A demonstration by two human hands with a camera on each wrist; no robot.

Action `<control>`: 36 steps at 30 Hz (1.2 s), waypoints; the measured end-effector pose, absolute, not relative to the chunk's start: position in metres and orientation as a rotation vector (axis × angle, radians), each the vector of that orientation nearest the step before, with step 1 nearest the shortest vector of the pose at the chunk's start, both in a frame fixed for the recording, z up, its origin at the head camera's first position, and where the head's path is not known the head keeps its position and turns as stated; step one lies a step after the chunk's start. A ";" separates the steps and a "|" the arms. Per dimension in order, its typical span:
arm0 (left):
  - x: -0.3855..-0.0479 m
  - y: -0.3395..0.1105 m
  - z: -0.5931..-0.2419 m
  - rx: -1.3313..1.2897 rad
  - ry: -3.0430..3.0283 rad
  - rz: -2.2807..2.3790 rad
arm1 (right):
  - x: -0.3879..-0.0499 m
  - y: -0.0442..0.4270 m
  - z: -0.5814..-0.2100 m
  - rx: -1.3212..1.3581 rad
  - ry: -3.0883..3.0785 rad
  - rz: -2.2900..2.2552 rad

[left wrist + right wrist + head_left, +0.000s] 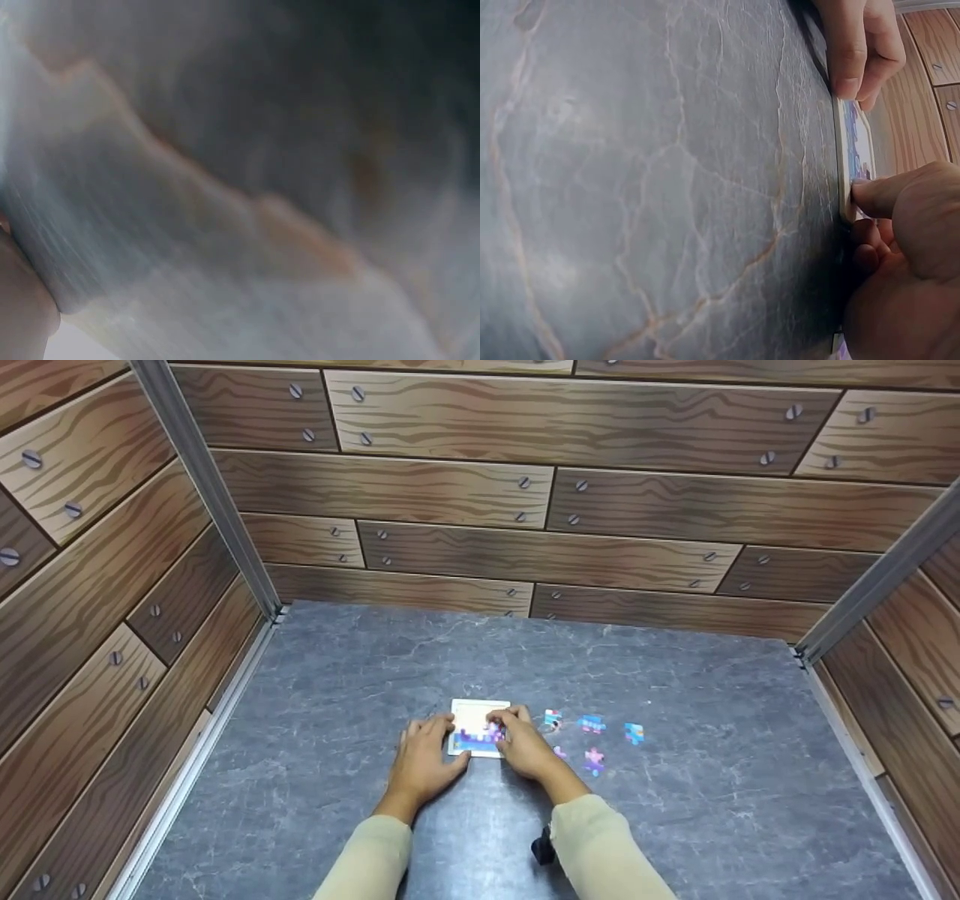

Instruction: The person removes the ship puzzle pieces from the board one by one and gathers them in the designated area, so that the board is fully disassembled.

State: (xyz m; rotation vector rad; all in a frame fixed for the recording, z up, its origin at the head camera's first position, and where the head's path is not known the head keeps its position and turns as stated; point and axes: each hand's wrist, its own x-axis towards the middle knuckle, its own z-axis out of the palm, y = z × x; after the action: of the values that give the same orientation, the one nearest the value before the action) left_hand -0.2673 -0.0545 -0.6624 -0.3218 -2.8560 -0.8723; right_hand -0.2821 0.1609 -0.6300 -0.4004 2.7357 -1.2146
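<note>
A small jigsaw board with a pale frame lies on the grey table. Its lower part shows blue and purple picture; the upper part is bare and whitish. My left hand holds the board's left side, fingers at the left edge and thumb at the near edge. Over the board's right side, my right hand has its thumb and index finger bent about a pinkish puzzle piece, largely hidden by the fingers. From the right wrist view, the right thumb touches the board near its edge. The left wrist view shows mostly blurred tabletop.
Several loose puzzle pieces lie right of the board, among them a blue one, a blue and orange one and a pink-purple one. Wood-patterned walls enclose the table. A black object sits at the right sleeve.
</note>
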 end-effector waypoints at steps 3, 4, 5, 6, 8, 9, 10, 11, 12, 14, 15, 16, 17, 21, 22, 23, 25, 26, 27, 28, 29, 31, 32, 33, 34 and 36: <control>-0.267 -0.054 -0.662 -0.320 -2.852 -0.874 | -0.282 0.161 -0.631 -0.385 2.740 -1.220; -0.267 -0.054 -0.662 -0.320 -2.851 -0.877 | -0.282 0.161 -0.631 -0.382 2.742 -1.225; -0.267 -0.054 -0.662 -0.321 -2.851 -0.881 | -0.282 0.161 -0.631 -0.380 2.739 -1.233; -0.267 -0.054 -0.662 -0.320 -2.851 -0.884 | -0.281 0.161 -0.631 -0.376 2.735 -1.244; -0.268 -0.054 -0.661 -0.315 -2.857 -0.886 | -0.282 0.161 -0.631 -0.360 2.724 -1.265; -0.268 -0.054 -0.661 -0.313 -2.860 -0.886 | -0.282 0.161 -0.631 -0.354 2.717 -1.282; -0.268 -0.054 -0.661 -0.311 -2.861 -0.888 | -0.282 0.161 -0.631 -0.343 2.706 -1.298; -0.268 -0.054 -0.661 -0.308 -2.862 -0.888 | -0.282 0.161 -0.631 -0.334 2.697 -1.313; -0.268 -0.054 -0.661 -0.306 -2.862 -0.887 | -0.282 0.161 -0.631 -0.329 2.694 -1.324; -0.267 -0.054 -0.660 -0.304 -2.859 -0.887 | -0.282 0.160 -0.632 -0.314 2.680 -1.351; -0.267 -0.054 -0.660 -0.304 -2.857 -0.887 | -0.282 0.160 -0.632 -0.310 2.680 -1.362; -0.267 -0.054 -0.660 -0.305 -2.855 -0.887 | -0.282 0.160 -0.632 -0.304 2.678 -1.370; -0.267 -0.054 -0.661 -0.305 -2.856 -0.884 | -0.282 0.160 -0.632 -0.303 2.678 -1.373; -0.267 -0.054 -0.662 -0.307 -2.854 -0.885 | -0.281 0.159 -0.632 -0.273 2.670 -1.385; -0.267 -0.054 -0.662 -0.308 -2.856 -0.883 | -0.281 0.159 -0.632 -0.267 2.669 -1.387; -0.267 -0.054 -0.662 -0.309 -2.857 -0.884 | -0.280 0.158 -0.632 -0.261 2.667 -1.390; -0.266 -0.054 -0.663 -0.313 -2.856 -0.888 | -0.280 0.157 -0.632 -0.247 2.673 -1.391; -0.266 -0.054 -0.663 -0.313 -2.859 -0.884 | -0.280 0.157 -0.632 -0.242 2.677 -1.395; -0.266 -0.054 -0.663 -0.312 -2.860 -0.880 | -0.280 0.156 -0.632 -0.243 2.691 -1.394; -0.266 -0.054 -0.663 -0.311 -2.860 -0.877 | -0.281 0.155 -0.633 -0.241 2.708 -1.392; -0.266 -0.054 -0.663 -0.311 -2.858 -0.879 | -0.281 0.155 -0.633 -0.236 2.717 -1.395; -0.266 -0.054 -0.662 -0.309 -2.857 -0.873 | -0.281 0.154 -0.634 -0.226 2.731 -1.404; -0.266 -0.054 -0.662 -0.309 -2.856 -0.871 | -0.281 0.153 -0.634 -0.222 2.741 -1.408; -0.266 -0.054 -0.662 -0.310 -2.854 -0.871 | -0.282 0.153 -0.635 -0.218 2.749 -1.412; -0.266 -0.054 -0.662 -0.310 -2.853 -0.870 | -0.282 0.152 -0.635 -0.209 2.753 -1.414; -0.267 -0.054 -0.662 -0.311 -2.853 -0.866 | -0.281 0.152 -0.635 -0.198 2.753 -1.418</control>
State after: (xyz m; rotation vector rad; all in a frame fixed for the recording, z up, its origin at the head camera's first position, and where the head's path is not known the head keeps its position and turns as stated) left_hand -0.2665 -0.0544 -0.6624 -0.3110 -2.8525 -0.8662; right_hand -0.2815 0.1521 -0.6355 -0.1978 2.7532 -1.4185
